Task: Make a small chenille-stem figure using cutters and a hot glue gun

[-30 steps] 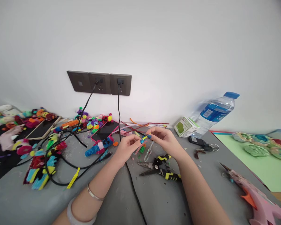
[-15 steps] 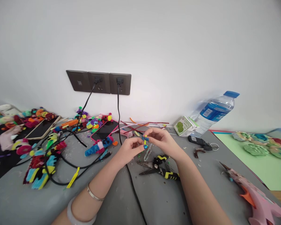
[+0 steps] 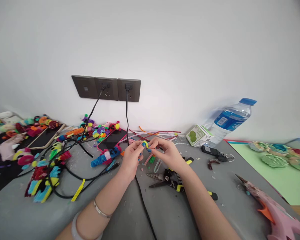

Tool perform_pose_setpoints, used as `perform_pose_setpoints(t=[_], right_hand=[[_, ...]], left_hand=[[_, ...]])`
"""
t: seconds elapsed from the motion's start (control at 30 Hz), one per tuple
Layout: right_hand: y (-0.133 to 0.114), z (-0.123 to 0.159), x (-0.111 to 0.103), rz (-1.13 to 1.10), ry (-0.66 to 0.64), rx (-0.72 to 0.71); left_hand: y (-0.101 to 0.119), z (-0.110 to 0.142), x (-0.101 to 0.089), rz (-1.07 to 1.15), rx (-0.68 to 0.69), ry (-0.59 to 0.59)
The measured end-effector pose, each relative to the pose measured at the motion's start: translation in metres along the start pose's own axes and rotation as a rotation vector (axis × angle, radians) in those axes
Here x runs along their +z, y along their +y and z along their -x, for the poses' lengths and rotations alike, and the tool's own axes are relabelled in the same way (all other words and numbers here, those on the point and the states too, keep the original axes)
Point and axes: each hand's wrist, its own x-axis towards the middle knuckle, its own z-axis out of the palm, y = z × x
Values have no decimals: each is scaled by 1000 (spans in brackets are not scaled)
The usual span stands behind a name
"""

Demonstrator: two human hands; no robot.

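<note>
Hands [image 3: 148, 154] meet at the fingertips, wrists angled inward.

A small yellow piece [image 3: 146, 144] is held aloft.

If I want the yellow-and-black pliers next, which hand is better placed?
Probably the right hand: it is nearer the pliers, and their handles extend under its forearm. The left hand is farther off and pinches the small yellow piece.

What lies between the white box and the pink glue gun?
In the head view: a black key fob, a curved brown piece and a few pale crumbs.
</note>
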Motion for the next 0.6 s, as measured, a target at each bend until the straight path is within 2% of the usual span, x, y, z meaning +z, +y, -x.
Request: perform_pose_setpoints(t=[0.1, 0.3, 0.47, 0.6], right_hand=[[-1, 0, -6, 9, 48, 18], [-3, 4, -26, -49, 67, 54], [-4, 6, -28, -4, -15, 82], [-5, 6, -25, 12, -53, 97]], left_hand=[[2, 0, -1, -58, 15, -23], [5, 4, -3, -139, -107, -233], [6, 2, -4, -160, -84, -203], [4, 0, -7, -272, -41, -252]])
